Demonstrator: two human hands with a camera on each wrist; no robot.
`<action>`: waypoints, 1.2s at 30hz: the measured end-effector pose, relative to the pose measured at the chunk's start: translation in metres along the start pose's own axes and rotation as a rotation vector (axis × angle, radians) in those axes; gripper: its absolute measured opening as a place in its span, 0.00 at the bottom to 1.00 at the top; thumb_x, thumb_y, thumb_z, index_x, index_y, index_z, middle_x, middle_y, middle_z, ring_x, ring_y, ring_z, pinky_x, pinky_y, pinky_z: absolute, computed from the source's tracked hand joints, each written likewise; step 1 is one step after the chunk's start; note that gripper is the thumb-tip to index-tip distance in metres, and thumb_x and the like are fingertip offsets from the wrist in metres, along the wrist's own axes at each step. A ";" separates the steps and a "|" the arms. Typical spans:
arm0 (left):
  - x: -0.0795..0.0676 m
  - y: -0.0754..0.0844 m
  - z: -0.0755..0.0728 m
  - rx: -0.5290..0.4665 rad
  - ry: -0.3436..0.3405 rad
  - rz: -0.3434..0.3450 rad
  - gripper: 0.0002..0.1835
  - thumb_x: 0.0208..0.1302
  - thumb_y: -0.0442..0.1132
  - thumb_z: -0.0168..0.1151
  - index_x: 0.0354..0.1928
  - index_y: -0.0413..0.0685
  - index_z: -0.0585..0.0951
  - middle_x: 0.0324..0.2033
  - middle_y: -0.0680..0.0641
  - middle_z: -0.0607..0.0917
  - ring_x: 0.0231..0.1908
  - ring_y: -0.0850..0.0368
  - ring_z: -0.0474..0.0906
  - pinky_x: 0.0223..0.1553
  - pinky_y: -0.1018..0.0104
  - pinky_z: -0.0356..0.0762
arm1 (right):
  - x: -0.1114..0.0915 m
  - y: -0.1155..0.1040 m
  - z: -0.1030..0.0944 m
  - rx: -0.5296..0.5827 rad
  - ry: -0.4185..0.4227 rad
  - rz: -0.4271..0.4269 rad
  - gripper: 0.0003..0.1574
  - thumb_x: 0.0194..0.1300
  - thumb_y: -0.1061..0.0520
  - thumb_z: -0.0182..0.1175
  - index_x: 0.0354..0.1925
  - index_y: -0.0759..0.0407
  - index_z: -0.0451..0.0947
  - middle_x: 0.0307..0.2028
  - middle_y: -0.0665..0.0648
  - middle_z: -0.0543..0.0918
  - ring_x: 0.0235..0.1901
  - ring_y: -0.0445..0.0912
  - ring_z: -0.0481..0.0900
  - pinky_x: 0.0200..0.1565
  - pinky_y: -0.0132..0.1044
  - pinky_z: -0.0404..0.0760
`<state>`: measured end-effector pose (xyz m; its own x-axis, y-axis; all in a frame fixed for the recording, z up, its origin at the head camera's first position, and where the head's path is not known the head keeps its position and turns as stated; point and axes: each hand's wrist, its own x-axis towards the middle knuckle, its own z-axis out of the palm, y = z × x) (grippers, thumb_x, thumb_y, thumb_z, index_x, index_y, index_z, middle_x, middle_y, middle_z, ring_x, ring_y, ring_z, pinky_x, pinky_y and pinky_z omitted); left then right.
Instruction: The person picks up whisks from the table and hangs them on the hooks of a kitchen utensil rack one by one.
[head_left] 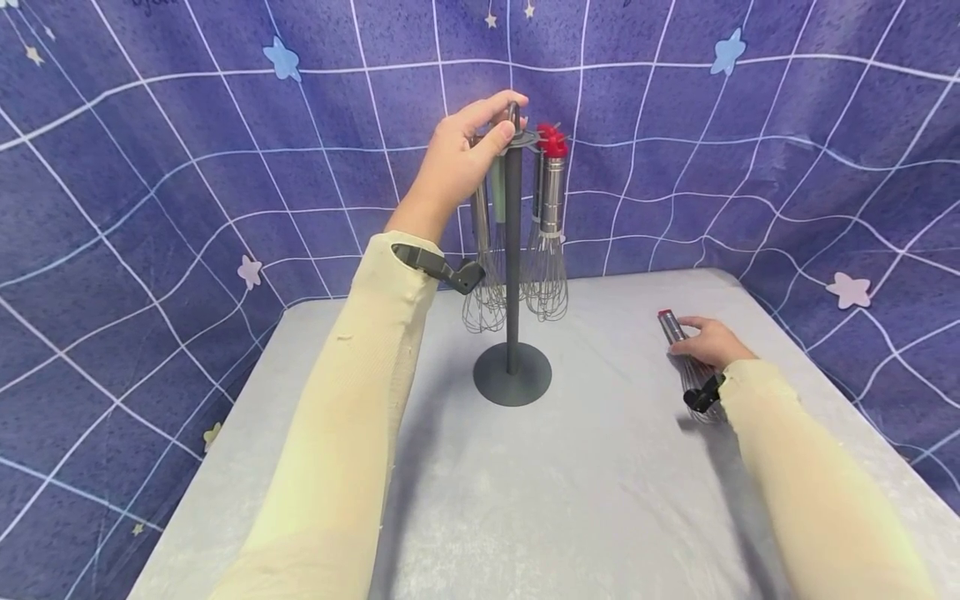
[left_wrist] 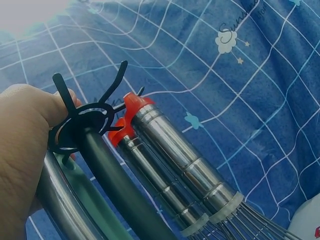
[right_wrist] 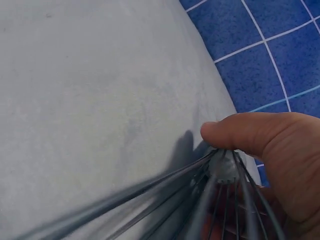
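Observation:
My left hand holds the top of a dark grey rotating-style utensil stand, thumb and fingers around its top loop. Whisks hang from the stand's hooks: on the right, two steel-handled whisks with red ends, one of them a thicker whisk; on the left, a green-handled utensil and a steel-handled whisk. Far to the right, my right hand grips another steel whisk with a red end, low over the table. Its wires point back toward my wrist; the fingers beneath are partly hidden.
The stand's round base rests on a grey-white covered table. Behind and at both sides hangs a blue curtain with white grid lines and stars. The table's right edge runs close beside my right hand.

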<state>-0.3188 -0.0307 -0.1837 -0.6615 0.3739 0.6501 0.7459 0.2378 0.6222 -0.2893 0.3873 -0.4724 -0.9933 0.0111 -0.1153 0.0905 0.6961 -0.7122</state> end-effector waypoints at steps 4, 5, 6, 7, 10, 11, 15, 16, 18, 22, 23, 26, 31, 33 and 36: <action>0.000 -0.001 0.000 -0.005 0.003 0.002 0.18 0.75 0.38 0.57 0.64 0.52 0.80 0.55 0.50 0.85 0.60 0.62 0.72 0.60 0.69 0.70 | 0.000 0.000 0.001 -0.053 0.024 -0.003 0.50 0.61 0.53 0.67 0.73 0.71 0.58 0.49 0.78 0.78 0.30 0.50 0.79 0.30 0.41 0.81; 0.000 0.000 0.000 -0.005 0.004 0.002 0.18 0.75 0.38 0.57 0.64 0.52 0.80 0.55 0.50 0.85 0.60 0.63 0.73 0.60 0.69 0.70 | 0.000 0.000 0.001 -0.062 0.024 -0.003 0.50 0.62 0.53 0.67 0.73 0.71 0.58 0.49 0.78 0.77 0.30 0.50 0.79 0.30 0.40 0.81; 0.000 0.000 0.000 -0.005 0.006 0.002 0.18 0.75 0.38 0.57 0.64 0.52 0.80 0.54 0.50 0.85 0.60 0.63 0.73 0.60 0.69 0.70 | 0.001 0.000 0.001 -0.070 0.026 -0.004 0.50 0.62 0.52 0.67 0.73 0.71 0.58 0.50 0.78 0.78 0.31 0.51 0.79 0.31 0.40 0.81; 0.000 0.000 0.001 -0.004 0.008 0.001 0.18 0.75 0.38 0.57 0.64 0.52 0.80 0.54 0.50 0.85 0.60 0.63 0.73 0.59 0.69 0.70 | 0.001 -0.001 0.001 -0.074 0.025 -0.004 0.50 0.62 0.52 0.67 0.73 0.71 0.58 0.50 0.78 0.78 0.31 0.51 0.79 0.31 0.40 0.81; -0.001 0.001 0.001 -0.005 0.012 -0.003 0.18 0.75 0.38 0.57 0.64 0.52 0.80 0.54 0.50 0.85 0.59 0.62 0.73 0.59 0.70 0.71 | 0.001 -0.001 0.002 -0.086 0.034 -0.006 0.49 0.62 0.52 0.67 0.73 0.71 0.59 0.50 0.78 0.78 0.32 0.52 0.80 0.31 0.39 0.81; -0.001 0.001 0.001 -0.007 0.011 -0.002 0.18 0.75 0.38 0.57 0.64 0.52 0.80 0.54 0.50 0.85 0.58 0.62 0.74 0.59 0.69 0.71 | 0.001 -0.001 0.002 -0.079 0.036 -0.006 0.49 0.62 0.52 0.67 0.73 0.71 0.59 0.50 0.78 0.77 0.32 0.52 0.79 0.31 0.40 0.81; -0.001 0.000 0.002 -0.014 0.007 0.011 0.18 0.75 0.38 0.57 0.64 0.51 0.80 0.54 0.49 0.84 0.58 0.61 0.74 0.58 0.68 0.72 | 0.001 0.001 0.005 -0.058 0.053 -0.007 0.49 0.62 0.53 0.67 0.73 0.71 0.59 0.50 0.78 0.78 0.33 0.52 0.79 0.31 0.40 0.80; -0.001 0.000 0.002 -0.014 0.006 0.016 0.18 0.75 0.38 0.57 0.63 0.50 0.80 0.53 0.49 0.84 0.58 0.60 0.74 0.58 0.68 0.72 | 0.001 0.002 0.005 -0.046 0.057 -0.006 0.49 0.63 0.53 0.67 0.73 0.70 0.59 0.50 0.77 0.78 0.34 0.52 0.79 0.31 0.40 0.80; -0.001 -0.001 0.002 -0.012 0.005 0.017 0.18 0.75 0.38 0.57 0.64 0.50 0.80 0.54 0.49 0.84 0.58 0.61 0.73 0.58 0.68 0.72 | 0.000 0.002 0.006 -0.026 0.068 -0.009 0.49 0.63 0.53 0.68 0.74 0.70 0.59 0.50 0.76 0.79 0.34 0.51 0.79 0.31 0.40 0.80; 0.000 -0.001 0.002 -0.004 0.005 0.025 0.18 0.75 0.38 0.57 0.64 0.50 0.80 0.54 0.49 0.85 0.59 0.61 0.73 0.59 0.68 0.71 | -0.002 0.001 0.005 0.014 0.085 -0.025 0.50 0.62 0.54 0.68 0.74 0.69 0.59 0.47 0.75 0.81 0.33 0.49 0.79 0.30 0.41 0.80; 0.000 -0.001 0.002 -0.003 0.005 0.027 0.18 0.75 0.38 0.57 0.64 0.50 0.80 0.54 0.49 0.85 0.60 0.61 0.73 0.59 0.68 0.71 | -0.002 0.000 0.004 0.021 0.091 -0.030 0.50 0.61 0.54 0.68 0.74 0.69 0.59 0.46 0.74 0.81 0.33 0.48 0.78 0.30 0.41 0.80; 0.000 0.000 0.002 0.000 0.006 0.035 0.18 0.75 0.38 0.57 0.64 0.50 0.80 0.54 0.49 0.85 0.59 0.61 0.73 0.58 0.68 0.71 | -0.002 -0.001 0.002 0.047 0.111 -0.045 0.49 0.61 0.55 0.68 0.74 0.68 0.59 0.39 0.68 0.83 0.29 0.44 0.77 0.27 0.40 0.78; -0.001 0.000 0.002 0.002 0.009 0.038 0.18 0.75 0.38 0.57 0.63 0.50 0.80 0.53 0.49 0.85 0.58 0.62 0.74 0.58 0.69 0.71 | -0.002 -0.004 0.001 0.140 0.143 -0.033 0.48 0.62 0.58 0.66 0.76 0.63 0.59 0.31 0.58 0.81 0.20 0.42 0.73 0.22 0.38 0.75; -0.001 0.000 0.002 0.002 0.011 0.042 0.17 0.75 0.37 0.57 0.63 0.49 0.80 0.53 0.48 0.85 0.58 0.61 0.74 0.58 0.69 0.71 | -0.004 -0.007 0.000 0.163 0.157 -0.038 0.48 0.62 0.59 0.67 0.76 0.62 0.59 0.31 0.58 0.81 0.20 0.42 0.73 0.22 0.38 0.75; -0.001 0.001 0.002 -0.001 0.010 0.035 0.18 0.75 0.38 0.57 0.63 0.49 0.80 0.53 0.48 0.85 0.59 0.61 0.73 0.58 0.69 0.71 | -0.005 -0.011 -0.002 0.164 0.181 -0.057 0.48 0.62 0.59 0.67 0.76 0.62 0.59 0.33 0.59 0.81 0.21 0.42 0.74 0.22 0.38 0.76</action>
<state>-0.3177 -0.0293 -0.1846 -0.6359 0.3725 0.6759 0.7684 0.2235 0.5997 -0.2857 0.3808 -0.4629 -0.9925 0.1141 0.0433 0.0303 0.5736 -0.8186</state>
